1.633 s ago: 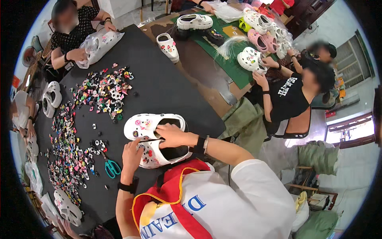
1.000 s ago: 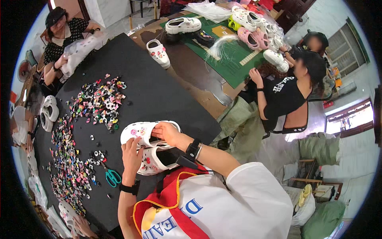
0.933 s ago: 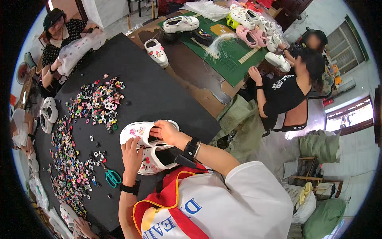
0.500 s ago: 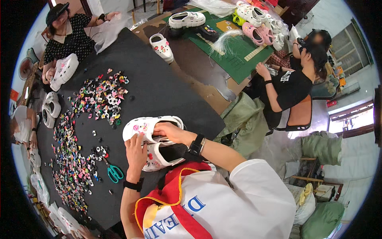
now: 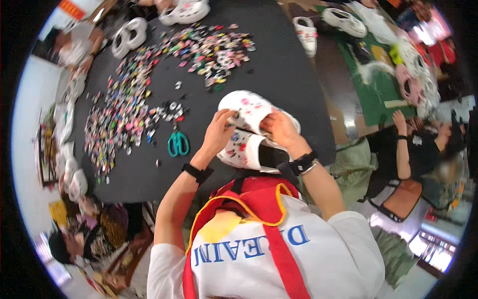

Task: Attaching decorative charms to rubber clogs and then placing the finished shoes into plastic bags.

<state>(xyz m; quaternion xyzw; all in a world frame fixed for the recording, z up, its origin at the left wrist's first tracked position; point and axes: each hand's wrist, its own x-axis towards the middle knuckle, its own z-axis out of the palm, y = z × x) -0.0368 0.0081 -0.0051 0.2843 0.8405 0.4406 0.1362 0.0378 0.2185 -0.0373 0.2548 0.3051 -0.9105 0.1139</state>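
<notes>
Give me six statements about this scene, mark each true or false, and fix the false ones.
1. The right hand is at the opening of a white shoe. True.
2. That shoe is undecorated. False: colourful charms dot its top.
3. Teal-handled scissors lie on the table. True.
4. The left hand is near the shoe's toe. True.
5. The scissors lie right of the shoe. False: they lie to its left.
6. The table is white. False: it is black.
</notes>
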